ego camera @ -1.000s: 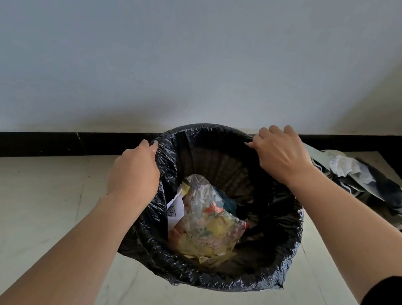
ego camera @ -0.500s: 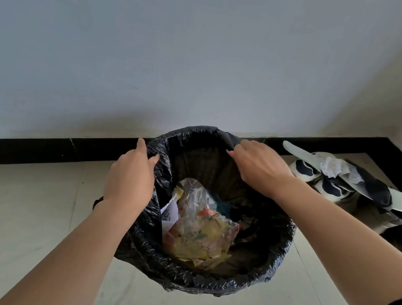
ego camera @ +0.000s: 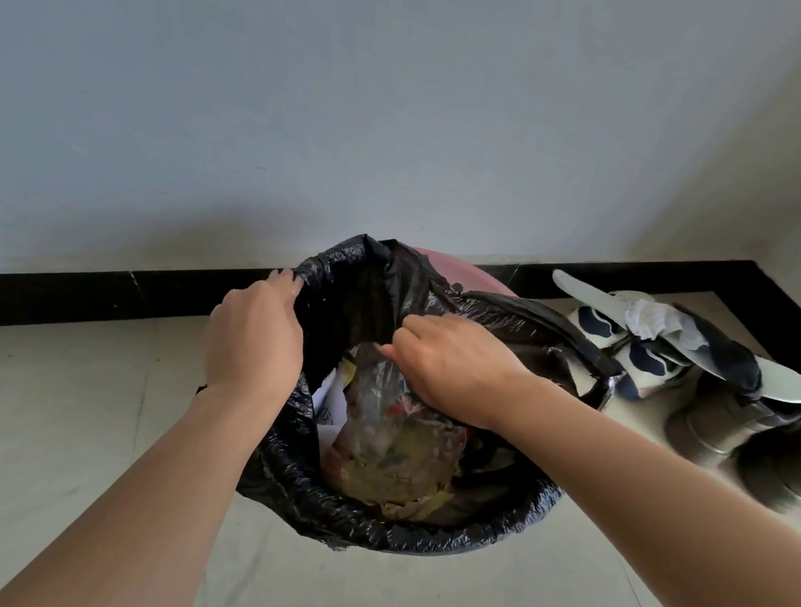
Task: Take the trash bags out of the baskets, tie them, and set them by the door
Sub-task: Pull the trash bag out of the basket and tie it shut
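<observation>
Since the earlier frame we are peeling the trash bag's (ego camera: 348, 517) far edge off the pink basket (ego camera: 462, 273) at frame centre, left hand (ego camera: 254, 339) and right hand (ego camera: 451, 367) both pinching black film, its near edge looking still hooked on, tying and carrying still ahead, shoes (ego camera: 648, 358) crowding the right, floor (ego camera: 35, 432) lying open at lower left.

The one view comes from a wide-angle camera worn on the person's head, looking forward and down along both forearms — near enough that the left hand (ego camera: 255, 334) and right hand (ego camera: 452, 362) sit mid-frame at the trash bag (ego camera: 357, 523). It faces a pale wall (ego camera: 417, 99) across the upper half, with floor (ego camera: 10, 428) below and shoes (ego camera: 648, 358) near the right edge
</observation>
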Demonstrator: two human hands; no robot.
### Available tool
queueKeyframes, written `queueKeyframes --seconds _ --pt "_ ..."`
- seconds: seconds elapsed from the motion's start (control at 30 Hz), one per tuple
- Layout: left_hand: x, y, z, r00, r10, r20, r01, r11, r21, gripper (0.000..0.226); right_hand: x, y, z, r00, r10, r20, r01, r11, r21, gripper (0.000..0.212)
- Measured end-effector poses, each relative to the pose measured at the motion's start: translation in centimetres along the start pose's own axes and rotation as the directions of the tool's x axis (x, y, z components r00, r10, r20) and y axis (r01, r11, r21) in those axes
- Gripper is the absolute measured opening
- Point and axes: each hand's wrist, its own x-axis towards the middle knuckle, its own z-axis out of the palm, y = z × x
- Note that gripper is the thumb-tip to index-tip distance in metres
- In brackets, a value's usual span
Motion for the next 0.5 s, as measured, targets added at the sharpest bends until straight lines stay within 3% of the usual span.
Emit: queueKeyframes --seconds 0.13,0.2,0.37,0.5 --pt "-0.7 0.6 -0.4 0.961 0.271 -0.054 -0.274 0.958 -0.084 0.025 -0.9 0.6 -1.3 0.959 0.270 0.081 -0.270 0.963 -0.018 0.027" --pt "-1.0 0.9 -0.6 0.939 0.345 0.014 -0.342 0.934 -0.101 0.028 -1.7 0.7 -2.0 0.930 0.351 0.108 -0.352 0.936 -0.003 0.028" --pt "-1.1 1.9 -2.1 0.874 0.378 0.305 -0.311 0.918 -0.247 0.017 -4.1 -1.1 -3.9 0.899 0.421 0.119 -0.436 0.881 0.183 0.019" --pt "-1.7 2.8 -3.8 0.738 0.343 0.581 -0.262 0.939 -0.222 0.021 -7.0 -3.8 -5.7 0.889 0.402 0.219 -0.458 0.775 0.435 0.039"
